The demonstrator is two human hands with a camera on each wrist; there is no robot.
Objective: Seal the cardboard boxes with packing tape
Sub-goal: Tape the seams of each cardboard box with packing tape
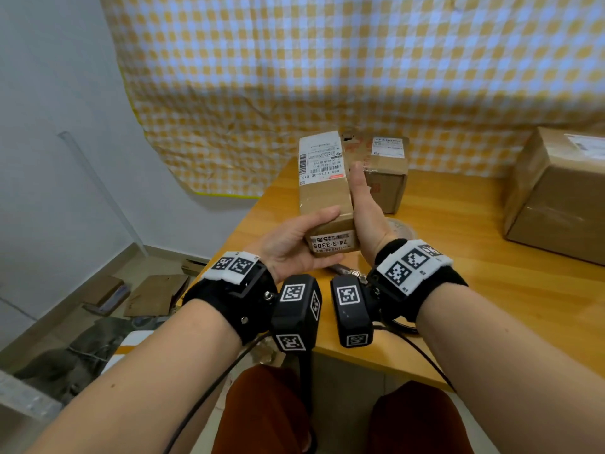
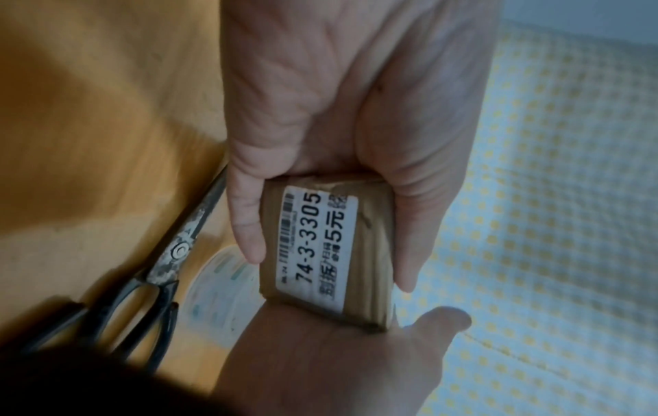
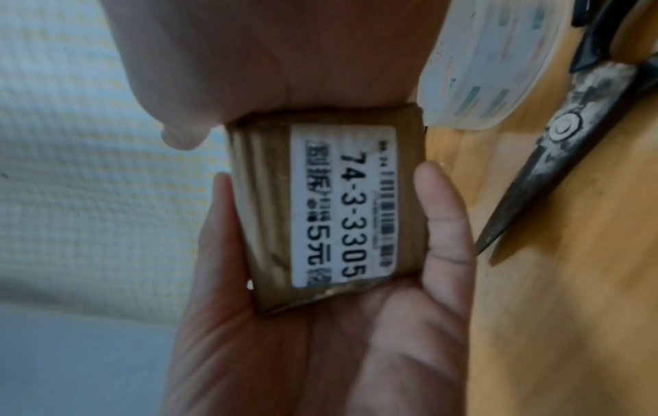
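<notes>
Holding box (image 1: pixel 325 198) above tabletop (image 1: pixel 458 257): left hand (image 1: pixel 294 244) cups end, right hand (image 1: pixel 368 217) flat against side, steadying. Tape (image 2: pixel 221 287), scissors (image 2: pixel 170 259) lie close below, ready.

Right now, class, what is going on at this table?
A person holds a small cardboard box up above the wooden table: the left hand grips its near end, the right hand is pressed along its side. A tape roll and scissors lie beneath. Two more boxes wait behind.
</notes>
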